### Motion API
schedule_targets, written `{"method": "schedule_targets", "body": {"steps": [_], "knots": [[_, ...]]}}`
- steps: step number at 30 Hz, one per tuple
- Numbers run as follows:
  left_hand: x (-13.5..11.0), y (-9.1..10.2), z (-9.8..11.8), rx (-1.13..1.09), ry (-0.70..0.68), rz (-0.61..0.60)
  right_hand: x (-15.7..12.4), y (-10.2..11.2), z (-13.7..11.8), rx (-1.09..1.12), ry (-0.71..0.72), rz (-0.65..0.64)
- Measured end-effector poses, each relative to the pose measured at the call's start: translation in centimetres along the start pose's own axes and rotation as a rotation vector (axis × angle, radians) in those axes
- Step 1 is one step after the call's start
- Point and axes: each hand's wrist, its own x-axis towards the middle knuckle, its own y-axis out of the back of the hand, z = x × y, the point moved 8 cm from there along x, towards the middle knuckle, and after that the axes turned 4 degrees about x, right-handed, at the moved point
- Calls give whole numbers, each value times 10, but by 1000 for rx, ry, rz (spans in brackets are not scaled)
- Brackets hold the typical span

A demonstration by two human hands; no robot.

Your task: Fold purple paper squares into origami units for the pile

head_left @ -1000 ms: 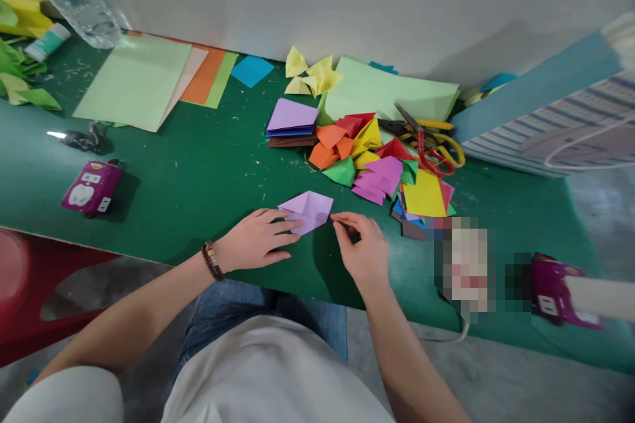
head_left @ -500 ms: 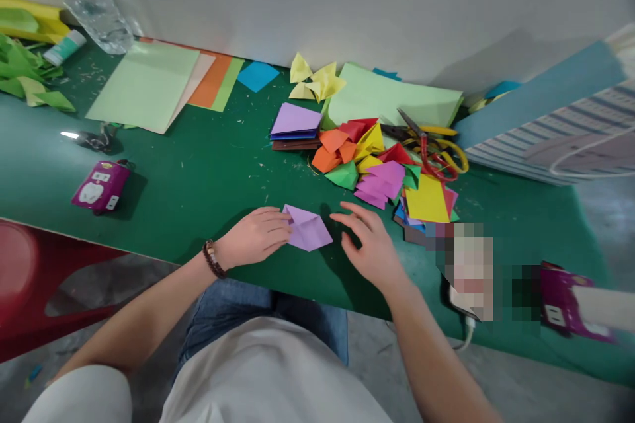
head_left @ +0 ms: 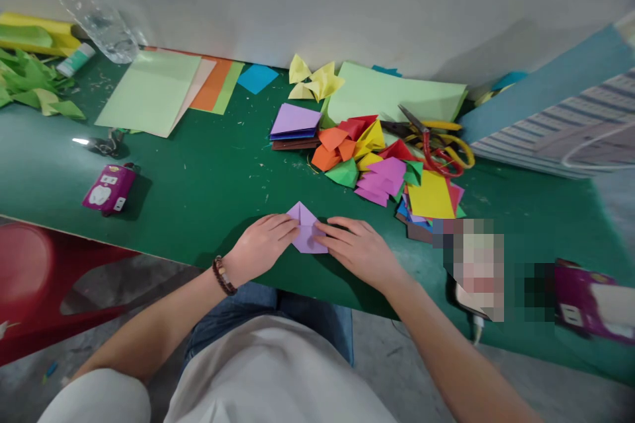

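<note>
A folded lilac paper (head_left: 306,227) lies on the green table (head_left: 208,172) near its front edge. My left hand (head_left: 262,246), with a bead bracelet at the wrist, rests flat with its fingertips on the paper's left side. My right hand (head_left: 358,250) lies flat too, fingers stretched out and pressing the paper's right side. Both hands touch the same piece from opposite sides and cover its lower corners.
Behind the hands lie a heap of folded coloured papers (head_left: 370,158), a yellow square (head_left: 430,195), scissors (head_left: 436,145), paper sheets (head_left: 153,89) and yellow folded shapes (head_left: 313,79). A purple gadget (head_left: 108,188) sits left, a plastic bottle (head_left: 94,10) far left, a striped bag (head_left: 560,119) right.
The lilac paper has been folded narrower. My right hand came left from hovering beside it and now presses on it; my left hand stayed on its left side.
</note>
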Motion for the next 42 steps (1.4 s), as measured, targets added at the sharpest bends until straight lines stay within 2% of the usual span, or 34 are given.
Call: {"method": "schedule_targets", "body": {"steps": [7, 14, 19, 28, 35, 42], "knots": [[-11, 3, 12, -11, 29, 17, 15, 10, 1, 97, -23, 11], [-18, 2, 23, 43, 16, -59, 37, 13, 9, 258, -189, 35], [-21, -5, 24, 82, -17, -120, 48, 3, 12, 205, -255, -21], [-22, -7, 24, 58, -5, -99, 54, 0, 15, 136, -312, -75], [-22, -4, 22, 15, 39, -76, 58, 0, 14, 76, -305, -109], [-21, -8, 25, 45, 9, -111, 61, 0, 14, 66, -352, -136]]}}
